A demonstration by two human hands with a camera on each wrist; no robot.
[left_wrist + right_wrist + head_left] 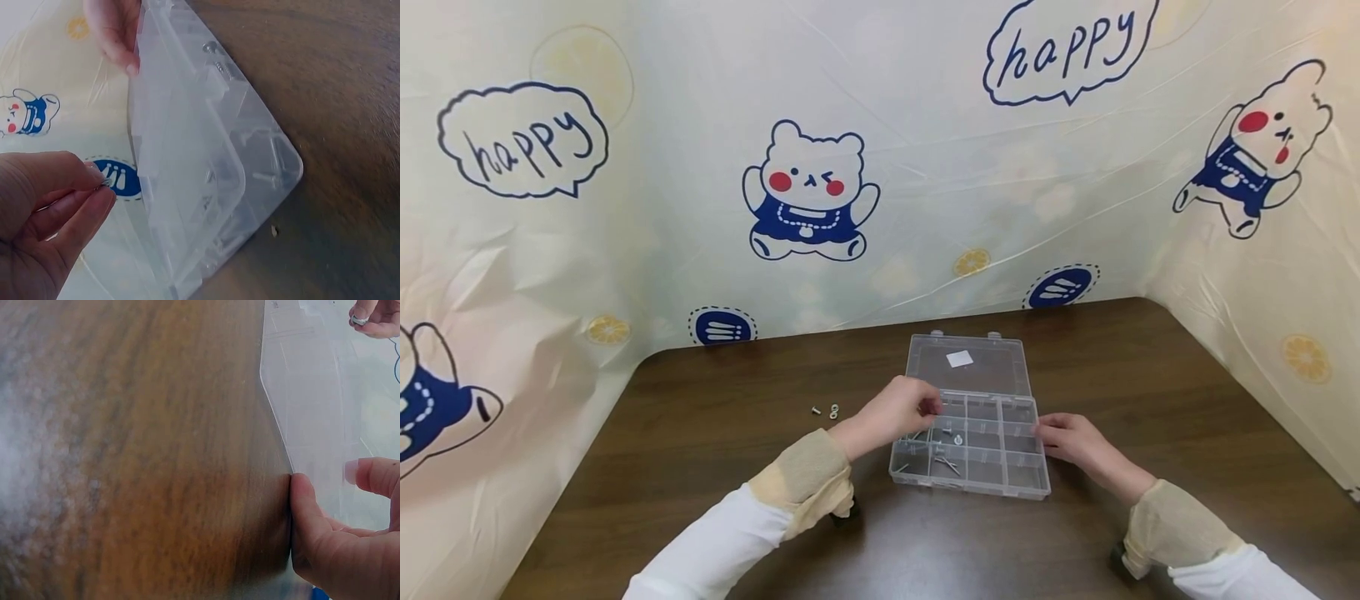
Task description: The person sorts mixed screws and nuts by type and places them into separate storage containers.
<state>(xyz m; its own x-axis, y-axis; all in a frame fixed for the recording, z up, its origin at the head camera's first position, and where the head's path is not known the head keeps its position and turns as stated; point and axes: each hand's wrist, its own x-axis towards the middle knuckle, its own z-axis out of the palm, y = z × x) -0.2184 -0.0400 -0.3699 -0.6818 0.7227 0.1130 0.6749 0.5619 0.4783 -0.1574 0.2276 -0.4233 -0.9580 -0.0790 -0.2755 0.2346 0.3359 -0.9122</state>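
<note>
A clear plastic compartment box (985, 483) stands on the table with its lid (992, 367) folded back. Screws (947, 465) and other small metal parts lie in its left and middle compartments. Over the box's left rear part, my left hand (898, 412) pinches a small silvery metal piece (359, 320) between thumb and fingertips; it looks like a nut, mostly covered by the fingers. My right hand (1078, 442) holds the box's right side wall, one digit against the outside and another at the rim.
Left of the box, a screw (816, 410) and a couple of nuts (833, 412) lie loose on the brown wooden table (700, 467). A white label (959, 358) shows on the lid. A printed curtain (925, 208) hangs behind and along both sides.
</note>
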